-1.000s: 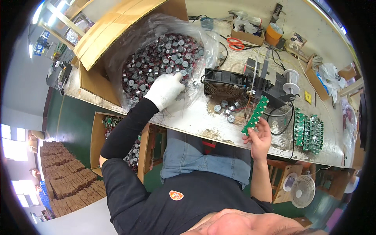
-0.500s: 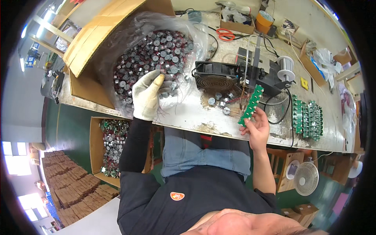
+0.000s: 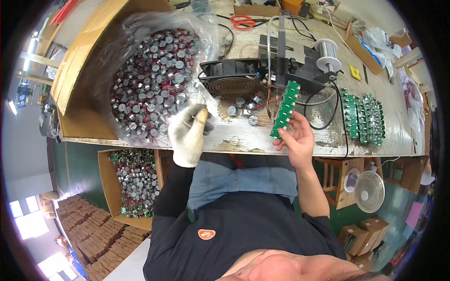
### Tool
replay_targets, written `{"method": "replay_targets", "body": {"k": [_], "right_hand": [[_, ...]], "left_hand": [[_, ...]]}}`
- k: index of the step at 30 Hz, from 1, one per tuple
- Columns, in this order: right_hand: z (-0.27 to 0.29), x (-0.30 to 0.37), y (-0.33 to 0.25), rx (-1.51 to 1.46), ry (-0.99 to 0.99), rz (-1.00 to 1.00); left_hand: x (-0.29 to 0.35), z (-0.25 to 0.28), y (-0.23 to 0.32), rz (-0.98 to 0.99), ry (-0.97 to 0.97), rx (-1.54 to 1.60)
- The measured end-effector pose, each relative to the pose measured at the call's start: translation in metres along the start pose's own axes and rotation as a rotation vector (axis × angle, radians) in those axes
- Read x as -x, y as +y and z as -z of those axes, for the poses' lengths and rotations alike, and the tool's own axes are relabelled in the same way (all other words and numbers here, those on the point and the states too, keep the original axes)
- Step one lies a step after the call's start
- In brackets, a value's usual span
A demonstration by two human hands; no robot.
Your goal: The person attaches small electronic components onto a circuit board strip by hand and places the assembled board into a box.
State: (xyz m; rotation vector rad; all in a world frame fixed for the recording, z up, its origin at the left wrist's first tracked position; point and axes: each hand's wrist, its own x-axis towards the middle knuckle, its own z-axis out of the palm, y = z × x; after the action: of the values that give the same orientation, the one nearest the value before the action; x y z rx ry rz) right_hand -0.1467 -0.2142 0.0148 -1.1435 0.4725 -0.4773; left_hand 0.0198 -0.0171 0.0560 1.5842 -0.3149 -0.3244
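My left hand (image 3: 188, 136), in a white glove with grey fingers, is over the table by the near right edge of a clear plastic bag (image 3: 206, 35). Its thumb is pressed to the fingers; whatever lies between them is too small to make out. Heaped in the bag are many small round silver parts (image 3: 157, 61) with dark red wires. My bare right hand (image 3: 299, 140) grips the lower end of a long green circuit board (image 3: 287, 108), held tilted above the table's front. Several loose silver parts (image 3: 253, 120) lie between my hands.
A black fan (image 3: 232, 84) and a black bench machine with a spool (image 3: 328, 55) stand ahead. Rows of green boards (image 3: 363, 117) lie on the right. Red scissors (image 3: 242, 21) are at the back. A cardboard box (image 3: 84, 112) surrounds the bag; another box (image 3: 107, 182) stands below.
My left hand has come off the heap of silver parts, moving right and toward me. My right hand still holds the board. The whole view has shifted a little.
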Motion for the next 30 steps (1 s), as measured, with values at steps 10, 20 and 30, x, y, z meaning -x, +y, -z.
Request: {"method": "replay_targets", "body": {"k": [10,20,30], "right_hand": [[-0.002,0.0,-0.002,-0.044,-0.028,-0.022],[-0.003,0.002,-0.008,-0.096,-0.083,-0.106],[-0.002,-0.006,-0.009,-0.154,-0.076,-0.059]], "left_hand": [[0.037,-0.045,-0.014,0.306,-0.232,0.132],[0.03,-0.064,-0.008,0.394,-0.368,-0.002],[0.019,-0.073,-0.01,0.429,-0.442,0.027]]}}
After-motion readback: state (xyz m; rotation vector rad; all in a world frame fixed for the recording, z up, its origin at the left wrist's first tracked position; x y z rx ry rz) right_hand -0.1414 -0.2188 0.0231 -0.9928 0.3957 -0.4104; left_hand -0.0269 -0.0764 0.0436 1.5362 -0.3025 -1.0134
